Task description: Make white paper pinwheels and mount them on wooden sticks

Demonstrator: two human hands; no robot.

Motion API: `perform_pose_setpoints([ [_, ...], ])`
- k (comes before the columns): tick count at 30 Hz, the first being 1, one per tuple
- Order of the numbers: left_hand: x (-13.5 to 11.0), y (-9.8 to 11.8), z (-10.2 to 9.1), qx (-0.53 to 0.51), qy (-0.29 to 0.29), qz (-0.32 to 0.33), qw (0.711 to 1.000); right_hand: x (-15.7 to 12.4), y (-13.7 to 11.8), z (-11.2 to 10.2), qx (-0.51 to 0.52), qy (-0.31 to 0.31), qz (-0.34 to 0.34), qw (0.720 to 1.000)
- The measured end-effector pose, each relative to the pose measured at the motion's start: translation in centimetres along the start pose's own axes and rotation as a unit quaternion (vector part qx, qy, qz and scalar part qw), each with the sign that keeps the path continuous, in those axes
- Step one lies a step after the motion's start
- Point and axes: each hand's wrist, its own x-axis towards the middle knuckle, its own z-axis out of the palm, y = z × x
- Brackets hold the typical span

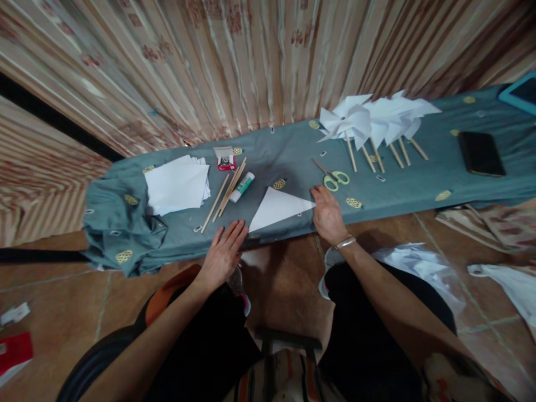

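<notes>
On the cloth-covered tabletop (288,156) we see a white paper triangle (281,209) lying flat near the front edge, between our two hands. Our left hand (225,248) comes to its near left corner with the fingers stretched out, palm down and only slightly spread. Our right hand (329,215), with a silvery bracelet (346,242) at the wrist, meets the narrow right-hand tip; its fingers are bent and close together, and we cannot tell whether they pinch the paper or merely press on it.

To the left of the triangle we have a green-and-white glue stick (242,187), and just beside it several wooden sticks (215,204), one lying apart from the rest. Behind these stands a small red box (226,162), its lid raised over little metal pieces, and farther left we find a loose stack of white paper (178,185).

Beyond our right hand, near its fingers, lie the green-handled scissors (328,172), blades pointing away to the left. Farther back we see a row of white pinwheels (358,120), overlapping one another, their handles toward us. To their right lies a dark phone (481,153).
</notes>
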Motion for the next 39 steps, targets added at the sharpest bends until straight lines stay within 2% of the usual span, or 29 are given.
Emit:
perform_pose_setpoints([
  [4, 0.4, 0.1, 0.4, -0.109, 0.071, -0.038, 0.991, 0.6, 0.1, -1.0, 0.077, 0.005, 0.001, 0.997],
  [8, 2.7, 0.1, 0.1, -0.228, 0.135, -0.090, 0.960, 1.1, -0.9, -1.3, 0.112, -0.020, -0.018, 0.993],
  [12, 5.9, 0.5, -0.2, -0.312, 0.131, -0.113, 0.934, 1.3, -1.9, -0.6, 0.098, -0.063, -0.032, 0.993],
  [15, 7.0, 0.7, 0.0, -0.347, 0.127, -0.128, 0.920, 1.6, -2.0, -0.1, 0.106, -0.069, -0.022, 0.992],
  [20, 7.0, 0.7, 0.3, -0.358, 0.122, -0.146, 0.914, 1.8, -1.8, -0.4, 0.116, -0.069, -0.021, 0.991],
  [29, 7.0, 1.0, -0.5, -0.400, 0.128, -0.163, 0.893, 1.7, -2.2, -0.8, 0.155, -0.078, -0.016, 0.985],
  [32, 7.3, 0.9, -0.3, -0.448, 0.138, -0.183, 0.864, 1.9, -2.2, -0.8, 0.215, -0.080, 0.006, 0.973],
  [35, 7.7, 0.7, -0.3, -0.517, 0.148, -0.204, 0.818, 2.3, -2.1, -1.1, 0.284, -0.082, 0.032, 0.955],
  [39, 8.4, 0.7, -1.1, -0.576, 0.131, -0.218, 0.777, 3.0, -2.0, -1.7, 0.342, -0.078, 0.032, 0.936],
])
